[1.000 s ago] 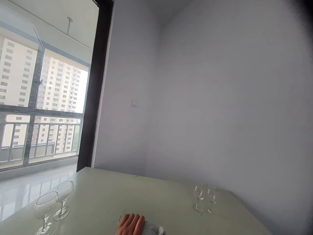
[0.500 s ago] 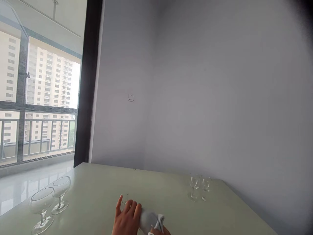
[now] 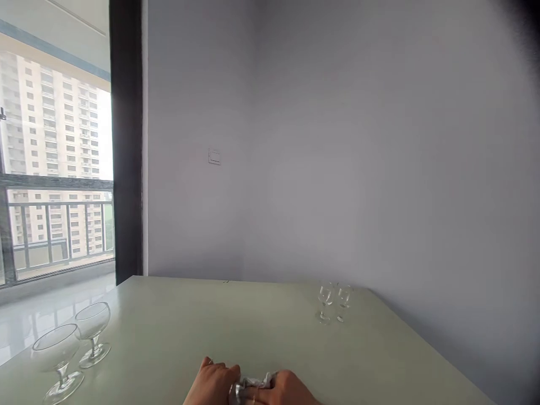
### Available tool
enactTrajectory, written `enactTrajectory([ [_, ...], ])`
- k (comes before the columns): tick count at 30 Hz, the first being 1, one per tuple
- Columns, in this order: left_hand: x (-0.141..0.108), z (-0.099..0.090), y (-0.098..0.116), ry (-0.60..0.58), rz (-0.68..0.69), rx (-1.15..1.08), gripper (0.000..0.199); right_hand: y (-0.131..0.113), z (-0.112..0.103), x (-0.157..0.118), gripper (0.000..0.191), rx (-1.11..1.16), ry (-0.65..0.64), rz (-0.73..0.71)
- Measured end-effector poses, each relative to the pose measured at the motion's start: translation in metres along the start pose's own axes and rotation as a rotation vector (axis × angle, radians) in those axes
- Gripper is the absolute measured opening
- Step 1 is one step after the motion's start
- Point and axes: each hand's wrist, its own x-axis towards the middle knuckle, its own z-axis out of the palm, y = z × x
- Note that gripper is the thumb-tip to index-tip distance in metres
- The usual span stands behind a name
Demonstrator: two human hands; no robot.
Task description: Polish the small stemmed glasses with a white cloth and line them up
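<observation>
At the bottom edge, my left hand (image 3: 214,385) is closed around a clear glass (image 3: 235,394), of which a shiny sliver shows between my hands. My right hand (image 3: 287,388) is closed too, gripping a pale grey-white cloth (image 3: 262,382) pressed against the glass. Fingers and the frame edge hide most of the glass. Over to the left stand two large round-bowled stemmed glasses, a nearer goblet (image 3: 62,373) and a farther goblet (image 3: 95,344), both upright on the table.
The pale green table (image 3: 185,315) reaches back to a grey wall (image 3: 337,169). Near its far right corner a small group of stemmed glasses (image 3: 324,298) stands upright. A light switch (image 3: 215,157) is on the wall, and a window lies at left.
My hands have drawn closer together and lower, and the right hand with the cloth now covers more of the glass. The view has turned slightly rightward.
</observation>
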Motion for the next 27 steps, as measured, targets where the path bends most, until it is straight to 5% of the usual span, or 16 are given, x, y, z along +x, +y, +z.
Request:
enactTrajectory([
  [5,-0.002,-0.002,0.003,-0.079,0.001,-0.139,0.021,-0.025,-0.049,0.021,0.025,-0.872,-0.184,-0.689],
  [8,-0.002,-0.009,0.004,-0.041,-0.027,-0.291,0.016,-0.039,-0.066,0.036,0.021,-1.111,-0.226,-0.855],
  [11,-0.001,-0.009,0.004,0.002,-0.097,-0.493,0.006,-0.04,-0.073,0.041,0.026,-1.157,-0.174,-0.79],
  [14,0.003,-0.002,0.003,-0.031,-0.17,-0.799,0.012,-0.022,-0.072,0.035,0.036,-1.0,0.017,-0.559],
  [18,0.01,0.006,0.002,-0.061,-0.194,-1.273,0.039,0.016,-0.051,0.026,0.03,-0.227,0.519,0.081],
  [20,0.012,0.006,0.002,-0.055,-0.204,-1.457,0.049,0.025,-0.032,0.028,0.041,0.134,0.622,0.304],
  [23,0.011,0.005,0.004,-0.038,-0.222,-1.667,0.066,0.015,0.0,0.034,0.048,0.223,0.567,0.264],
  [27,0.005,0.006,0.01,-0.055,-0.164,-1.908,0.069,-0.009,0.03,0.042,0.049,-0.335,0.375,-0.155],
])
